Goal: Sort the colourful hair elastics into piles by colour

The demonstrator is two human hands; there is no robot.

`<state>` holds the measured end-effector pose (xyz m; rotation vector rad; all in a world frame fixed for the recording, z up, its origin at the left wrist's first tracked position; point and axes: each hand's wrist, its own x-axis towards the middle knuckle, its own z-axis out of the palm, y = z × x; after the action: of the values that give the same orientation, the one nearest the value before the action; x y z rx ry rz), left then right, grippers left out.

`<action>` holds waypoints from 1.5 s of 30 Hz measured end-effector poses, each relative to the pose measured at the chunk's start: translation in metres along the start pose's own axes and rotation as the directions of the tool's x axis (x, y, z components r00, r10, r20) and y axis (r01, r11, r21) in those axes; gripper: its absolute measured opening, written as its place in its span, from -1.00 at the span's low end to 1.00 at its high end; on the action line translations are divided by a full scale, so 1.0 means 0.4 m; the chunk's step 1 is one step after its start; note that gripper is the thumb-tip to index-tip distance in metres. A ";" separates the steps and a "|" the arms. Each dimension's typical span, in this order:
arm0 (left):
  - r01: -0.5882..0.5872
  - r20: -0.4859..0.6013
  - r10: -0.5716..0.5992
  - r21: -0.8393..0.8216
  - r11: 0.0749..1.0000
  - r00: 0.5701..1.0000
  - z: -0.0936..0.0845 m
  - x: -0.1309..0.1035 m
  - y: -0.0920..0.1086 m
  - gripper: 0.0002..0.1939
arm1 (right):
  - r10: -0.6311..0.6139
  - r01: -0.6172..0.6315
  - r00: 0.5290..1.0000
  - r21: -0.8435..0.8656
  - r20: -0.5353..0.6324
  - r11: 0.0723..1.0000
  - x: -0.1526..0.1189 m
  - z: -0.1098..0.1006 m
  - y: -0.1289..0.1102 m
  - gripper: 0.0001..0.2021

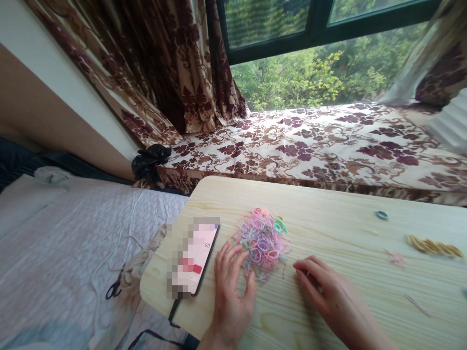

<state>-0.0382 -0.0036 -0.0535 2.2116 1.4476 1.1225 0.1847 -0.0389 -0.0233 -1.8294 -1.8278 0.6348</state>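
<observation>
A heap of small elastic hair bands [260,243], mostly pink, purple and clear with a green one, lies on the light wooden table [328,204]. At the near left edge of this heap is my left hand [233,284], its fingers apart and the fingertips close to or touching the bands. My right hand [326,289] rests on the tabletop just right of the heap, thumb and forefinger pressed together. Whatever it pinches, if anything, is too small to name.
Left of my left hand lies a phone [197,260], partly blurred out. Toward the right are a blue hair band [381,215], a row of gold bands [436,246], a small pink cluster [395,257] and a thin pink strand [418,305]. A bed [73,233] adjoins the table's left.
</observation>
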 end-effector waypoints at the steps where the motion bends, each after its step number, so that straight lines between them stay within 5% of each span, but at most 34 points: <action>1: 0.000 0.002 0.000 -0.002 1.000 1.000 0.000 0.000 0.000 -0.65 | -0.001 0.001 1.000 -0.005 0.004 1.000 0.000 0.002 0.001 -0.70; 25: -0.007 0.006 0.007 0.002 1.000 1.000 0.000 0.000 0.001 -0.66 | -0.193 0.190 0.981 -0.089 -0.029 0.978 0.077 0.028 -0.066 -0.64; 45: -0.037 0.017 0.037 -0.009 0.999 0.999 0.005 -0.008 -0.013 -0.66 | -0.144 0.142 0.989 -0.041 -0.044 0.989 0.043 0.023 -0.050 -0.81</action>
<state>-0.0406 -0.0038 -0.0594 2.2454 1.3981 1.1166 0.1635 -0.0217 -0.0179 -1.7033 -1.9313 0.5038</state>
